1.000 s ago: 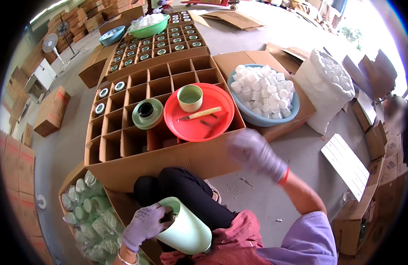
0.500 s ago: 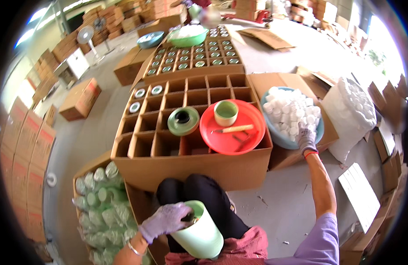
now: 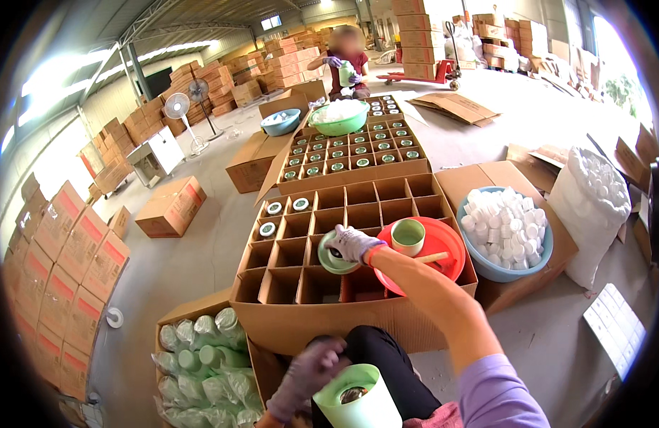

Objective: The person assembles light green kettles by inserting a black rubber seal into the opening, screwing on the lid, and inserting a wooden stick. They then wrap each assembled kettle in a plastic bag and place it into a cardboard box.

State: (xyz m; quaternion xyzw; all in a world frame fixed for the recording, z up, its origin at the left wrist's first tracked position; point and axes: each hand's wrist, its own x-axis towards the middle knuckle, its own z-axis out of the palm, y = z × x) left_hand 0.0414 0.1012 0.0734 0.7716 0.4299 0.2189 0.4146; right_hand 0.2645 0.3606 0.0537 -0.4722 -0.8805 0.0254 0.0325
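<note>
My gloved right hand (image 3: pixel 351 245) reaches over a round green dish (image 3: pixel 334 261) on the divided carton (image 3: pixel 358 314). Its fingers are closed over the dish, hiding what they grip, and a dark thing shows beside them. A light green cylinder (image 3: pixel 361 403) stands in my lap with its open end up; something round and shiny shows inside. Close beside its rim is my gloved left hand (image 3: pixel 308 374), smeared by motion. Right of the dish, a red basin (image 3: pixel 443 239) holds a green cup (image 3: pixel 408 237) and a wooden-handled tool (image 3: pixel 433 257).
A blue basin (image 3: pixel 518 269) of white caps stands at the right, near a white sack (image 3: pixel 593 207). Bagged green bottles (image 3: pixel 208 371) fill a carton at lower left. Beyond are another filled divided carton (image 3: pixel 358 171), a green basin (image 3: pixel 343 127) and a co-worker (image 3: pixel 346 64) holding a green cylinder.
My right hand has left the white caps and moved left to the green dish. My left hand has come out of the cylinder's mouth. The view has tilted up.
</note>
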